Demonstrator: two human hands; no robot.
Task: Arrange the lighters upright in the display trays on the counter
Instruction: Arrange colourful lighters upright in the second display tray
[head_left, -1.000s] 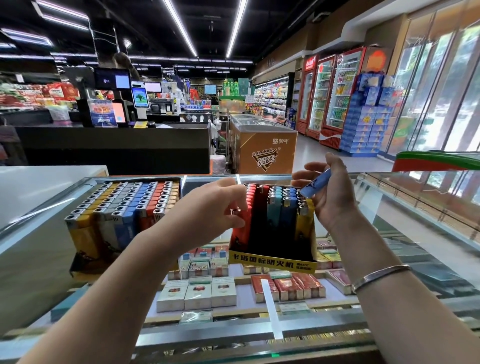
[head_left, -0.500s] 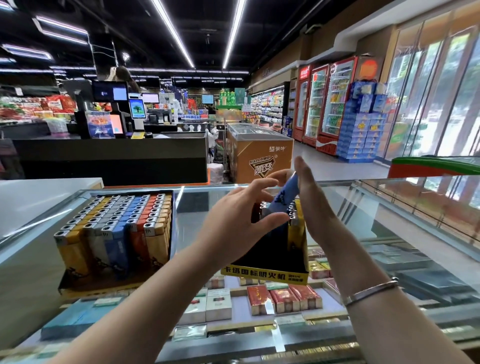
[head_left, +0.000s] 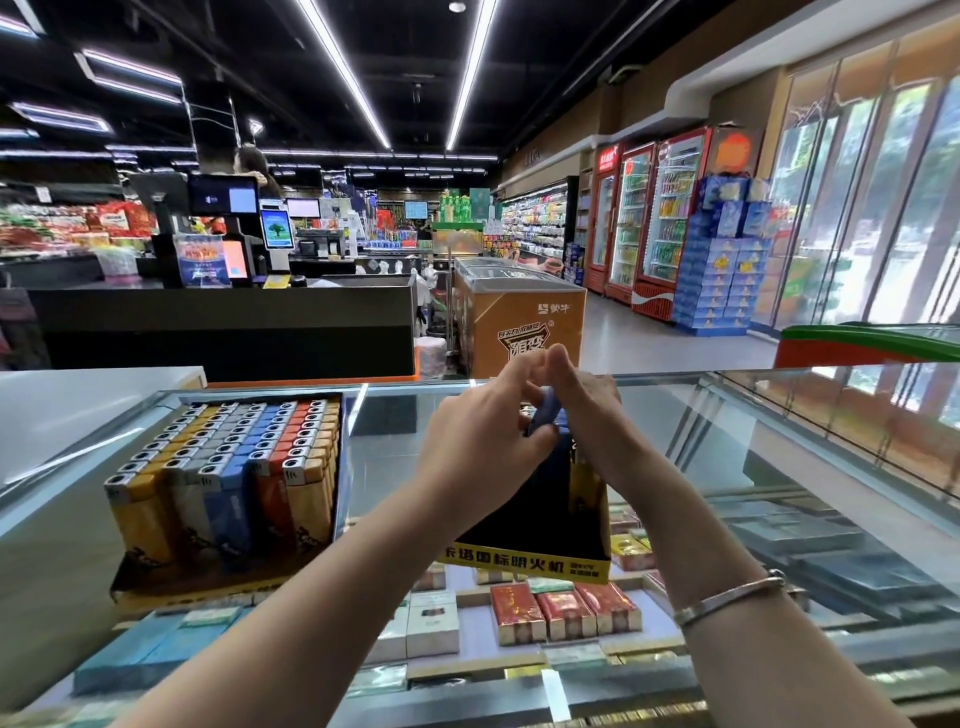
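A blue lighter (head_left: 545, 415) is held above the yellow-fronted display tray (head_left: 524, 561), which stands on the glass tabletop (head_left: 727, 467) and serves as landmark here. The lighter is pinched from both sides: the left hand (head_left: 483, 447) is curled round its lower end, the right hand (head_left: 582, 410) is pressed against its upper part, thumb and forefinger closed on it. Both grips are thus taken as grasping the lighter; the exact finger contact is partly hidden. The lighter is tilted, not yet upright, and not yet seated in a slot. Inside the tray, a yellow lighter (head_left: 584, 483) is seen standing at the right wall; the rest of the interior is dark and mostly covered by the hands. Left of the landmark tray, well apart, a second tray (head_left: 218, 577) is seen, filled with upright lighters in rows (head_left: 234, 467). Below the tray, under the glass, cigarette packs (head_left: 566, 610) are laid out.

Handling judgement: the lighter is light, rigid and smooth plastic, likely slippery; it is best taken at the flat side faces near the metal head, so the base can be guided down into a slot. Neighbouring lighters could be tipped if it is pushed in at an angle.
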